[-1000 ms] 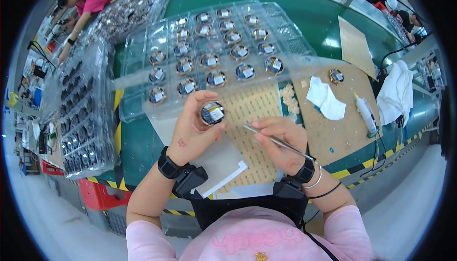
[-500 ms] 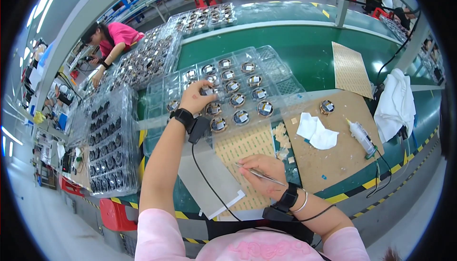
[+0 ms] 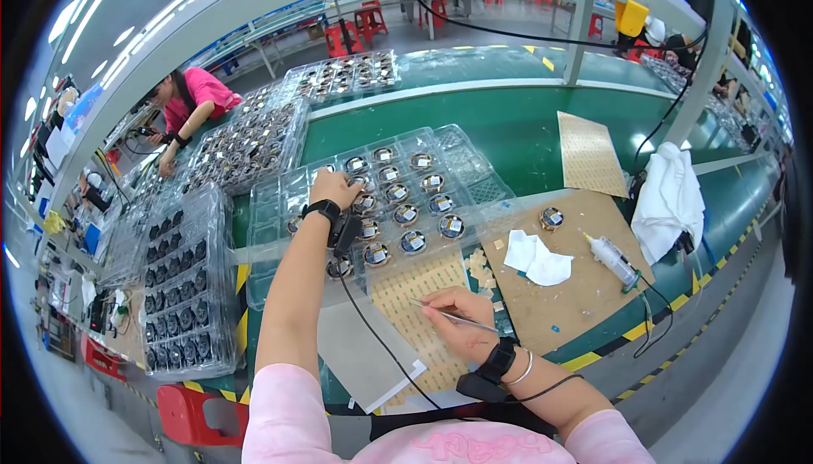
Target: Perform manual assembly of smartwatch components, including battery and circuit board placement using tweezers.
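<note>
My left hand (image 3: 335,188) is over a clear plastic tray (image 3: 279,178), its fingers curled in a pinch on a round watch module (image 3: 362,183), which is partly covered by the fingertips. Rows of similar round modules with gold rims and white labels (image 3: 406,214) sit in the tray's pockets. In my right hand (image 3: 464,322) is a pair of thin metal tweezers (image 3: 478,324), tips pointing left over a tan sheet of small green-marked pieces (image 3: 428,279). A grey sheet with a white edge (image 3: 360,358) lies beside it. Both wrists wear black bands with cables.
On the right, a brown board (image 3: 550,312) carries a single round module (image 3: 551,218), white wipes (image 3: 537,258) and a glue syringe (image 3: 611,262). A white cloth (image 3: 671,201) hangs farther right. Stacked trays (image 3: 188,286) stand left; a co-worker in pink (image 3: 203,98) sits beyond.
My head view has tilted upward. My left hand has shifted slightly within the tray, to a module farther from me. The right hand still grips the tweezers over the tan sheet.
</note>
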`<action>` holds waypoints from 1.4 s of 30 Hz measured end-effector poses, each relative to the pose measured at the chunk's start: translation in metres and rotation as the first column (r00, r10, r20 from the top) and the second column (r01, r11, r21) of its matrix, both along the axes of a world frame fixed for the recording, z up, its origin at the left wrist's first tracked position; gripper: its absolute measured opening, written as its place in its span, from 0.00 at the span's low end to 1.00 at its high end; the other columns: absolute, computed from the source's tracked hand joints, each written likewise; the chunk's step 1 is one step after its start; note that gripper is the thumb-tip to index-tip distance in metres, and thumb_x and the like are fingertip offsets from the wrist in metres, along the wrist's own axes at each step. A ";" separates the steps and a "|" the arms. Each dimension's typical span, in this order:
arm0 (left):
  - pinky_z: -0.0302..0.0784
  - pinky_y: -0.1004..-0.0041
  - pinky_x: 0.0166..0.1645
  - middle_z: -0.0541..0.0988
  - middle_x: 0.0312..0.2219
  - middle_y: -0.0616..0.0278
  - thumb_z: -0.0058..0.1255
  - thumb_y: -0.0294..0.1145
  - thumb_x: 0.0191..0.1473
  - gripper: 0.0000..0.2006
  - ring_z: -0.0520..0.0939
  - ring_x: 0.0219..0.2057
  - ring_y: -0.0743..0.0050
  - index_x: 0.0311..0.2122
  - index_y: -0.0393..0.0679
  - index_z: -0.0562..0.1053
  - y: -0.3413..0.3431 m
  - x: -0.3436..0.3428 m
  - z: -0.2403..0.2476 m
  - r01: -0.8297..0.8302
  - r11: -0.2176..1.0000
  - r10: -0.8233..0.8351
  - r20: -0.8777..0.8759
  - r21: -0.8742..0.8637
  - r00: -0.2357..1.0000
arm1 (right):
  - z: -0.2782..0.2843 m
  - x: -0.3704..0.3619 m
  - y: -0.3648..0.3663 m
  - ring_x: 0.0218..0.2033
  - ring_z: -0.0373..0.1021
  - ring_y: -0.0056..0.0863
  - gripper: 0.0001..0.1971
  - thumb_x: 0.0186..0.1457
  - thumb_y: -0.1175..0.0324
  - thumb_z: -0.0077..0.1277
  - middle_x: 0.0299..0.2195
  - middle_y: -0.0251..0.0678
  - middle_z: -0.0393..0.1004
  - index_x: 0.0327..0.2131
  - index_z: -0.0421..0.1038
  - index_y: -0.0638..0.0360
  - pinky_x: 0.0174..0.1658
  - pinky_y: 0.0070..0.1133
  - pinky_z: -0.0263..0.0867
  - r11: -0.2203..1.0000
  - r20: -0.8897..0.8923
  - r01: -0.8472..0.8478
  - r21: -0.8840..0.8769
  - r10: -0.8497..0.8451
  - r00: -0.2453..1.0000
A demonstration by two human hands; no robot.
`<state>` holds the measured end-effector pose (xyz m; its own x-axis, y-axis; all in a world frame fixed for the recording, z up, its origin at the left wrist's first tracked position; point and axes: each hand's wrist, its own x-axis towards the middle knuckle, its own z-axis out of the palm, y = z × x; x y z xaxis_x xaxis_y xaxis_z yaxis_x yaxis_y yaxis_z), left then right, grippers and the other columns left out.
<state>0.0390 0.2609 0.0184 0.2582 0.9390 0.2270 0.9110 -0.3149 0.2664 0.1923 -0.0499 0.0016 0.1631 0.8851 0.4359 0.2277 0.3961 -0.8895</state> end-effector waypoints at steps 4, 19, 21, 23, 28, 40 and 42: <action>0.72 0.62 0.46 0.74 0.33 0.49 0.58 0.45 0.41 0.17 0.75 0.40 0.52 0.32 0.43 0.77 0.005 -0.002 0.005 -0.011 0.998 0.009 -0.022 -0.068 1.000 | 0.006 -0.004 0.000 0.30 0.72 0.20 0.05 0.48 0.77 0.56 0.32 0.39 0.76 0.29 0.70 0.63 0.34 0.16 0.67 0.999 -0.005 0.044 -0.029 -0.045 0.999; 0.70 0.81 0.28 0.75 0.28 0.61 0.49 0.24 0.54 0.09 0.78 0.29 0.77 0.39 0.43 0.63 -0.176 -0.029 0.052 0.630 0.776 0.121 0.989 -0.043 -0.082 | -0.009 0.002 0.000 0.30 0.70 0.15 0.05 0.51 0.73 0.55 0.30 0.33 0.76 0.31 0.71 0.62 0.34 0.14 0.66 0.985 -0.043 0.123 -0.124 -0.129 0.991; 0.69 0.81 0.28 0.75 0.29 0.60 0.49 0.24 0.54 0.09 0.78 0.29 0.78 0.39 0.43 0.62 -0.198 -0.035 0.054 0.634 0.770 0.128 0.990 -0.065 -0.054 | -0.011 -0.001 0.002 0.31 0.70 0.15 0.05 0.51 0.73 0.55 0.31 0.33 0.75 0.32 0.71 0.63 0.35 0.14 0.66 0.984 -0.045 0.102 -0.144 -0.110 0.993; 0.68 0.83 0.28 0.77 0.31 0.58 0.48 0.24 0.54 0.10 0.78 0.30 0.79 0.39 0.43 0.62 -0.213 -0.038 0.055 0.663 0.743 0.127 0.992 -0.092 -0.004 | -0.011 0.000 0.005 0.31 0.70 0.15 0.05 0.51 0.73 0.55 0.31 0.33 0.75 0.31 0.71 0.63 0.36 0.14 0.66 0.988 -0.058 0.102 -0.113 -0.109 0.992; 0.70 0.84 0.31 0.78 0.35 0.56 0.48 0.23 0.54 0.12 0.76 0.27 0.83 0.43 0.42 0.64 -0.235 -0.042 0.065 0.678 0.721 0.146 0.988 -0.144 0.054 | -0.007 -0.001 0.004 0.31 0.70 0.15 0.05 0.51 0.73 0.55 0.31 0.33 0.75 0.31 0.70 0.63 0.36 0.15 0.66 0.991 -0.078 0.079 -0.113 -0.088 0.993; 0.65 0.86 0.25 0.79 0.36 0.55 0.40 0.33 0.60 0.11 0.72 0.24 0.89 0.47 0.43 0.67 -0.223 -0.048 0.018 0.697 0.682 0.198 0.974 -0.220 0.114 | 0.000 0.001 0.006 0.33 0.70 0.17 0.05 0.52 0.74 0.54 0.32 0.34 0.75 0.32 0.69 0.63 0.37 0.15 0.65 0.987 -0.111 0.065 -0.148 -0.082 0.990; 0.67 0.86 0.24 0.78 0.37 0.56 0.39 0.34 0.61 0.11 0.73 0.24 0.89 0.47 0.43 0.67 -0.224 -0.052 0.012 0.692 0.668 0.246 0.959 -0.273 0.141 | 0.001 -0.001 0.003 0.33 0.70 0.18 0.05 0.52 0.74 0.54 0.33 0.35 0.75 0.32 0.68 0.63 0.37 0.15 0.65 0.989 -0.115 0.054 -0.139 -0.071 0.991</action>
